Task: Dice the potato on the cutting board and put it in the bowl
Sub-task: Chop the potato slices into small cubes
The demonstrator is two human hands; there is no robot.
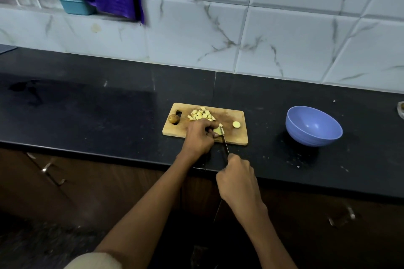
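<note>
**Operator:** My left hand (200,137) is curled down over a potato piece (217,130), fingers pinching it against the wooden cutting board (238,135). My right hand (237,178) is closed in a fist round the knife (224,141) handle; the blade runs forward from it and sits against the piece, just beside the left fingertips.

**Observer:** Location of remaining material?

**Operator:** Diced potato pile (202,114) just beyond the left hand. One round slice (236,124) on the board beyond the right hand. A skin-on end piece (173,118) well to the left of the left hand, by the board's handle slot. Blue bowl (313,125) well to the right of the right hand, on the black counter (87,105); it appears empty.

**Observer:** Hazards?

**Operator:** My assessment: the piece is small, so the holding fingers are close to the edge; a slip on the wet cut face could bring the blade onto them. The near edge of the board is close to the counter's front edge, and heavy downward force could shift it. Cubes may scatter during the carry across to the bowl.
</note>
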